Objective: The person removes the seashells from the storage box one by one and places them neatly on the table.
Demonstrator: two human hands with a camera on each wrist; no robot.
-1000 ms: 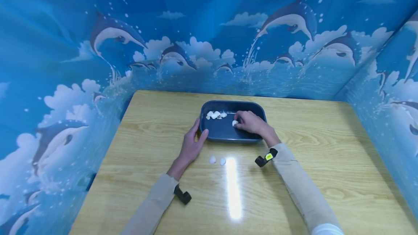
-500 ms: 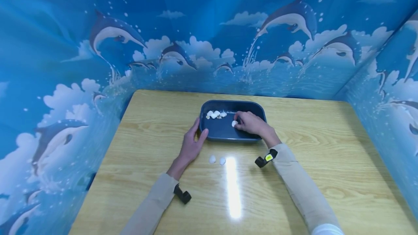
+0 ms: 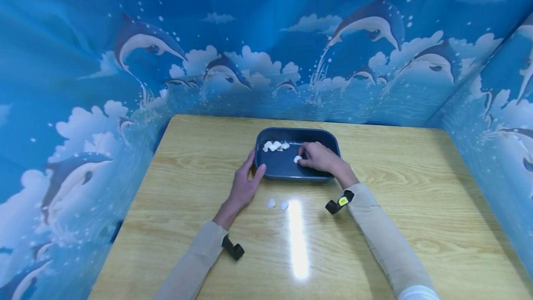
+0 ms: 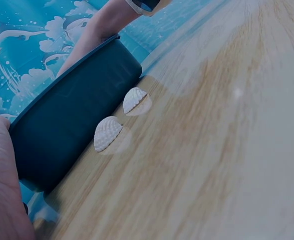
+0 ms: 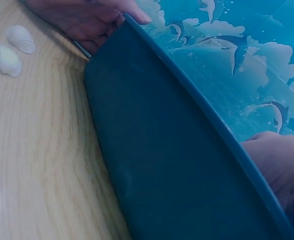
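A dark blue rectangular tub (image 3: 297, 179) stands on the table. My left hand (image 3: 243, 185) rests against its left front corner, fingers extended along the outside and thumb at the rim. Inside the tub my right hand (image 3: 320, 157) pinches a small white seashell (image 3: 297, 159) between thumb and fingers, low over the bottom. Several white seashells (image 3: 275, 146) lie in a row at the tub's back left. Two ribbed white seashells (image 4: 107, 134) lie on the table in front of the tub. The tub's wall hides the right fingers in both wrist views.
The light wooden table (image 3: 395, 189) reaches back to a blue curtain (image 3: 266, 59) printed with dolphins. More curtain hangs along the left and right sides. A bright light reflection lies on the table in front of the tub.
The seashell at my right fingertips has shifted slightly to the left and toward me. My left hand and the tub have stayed put.
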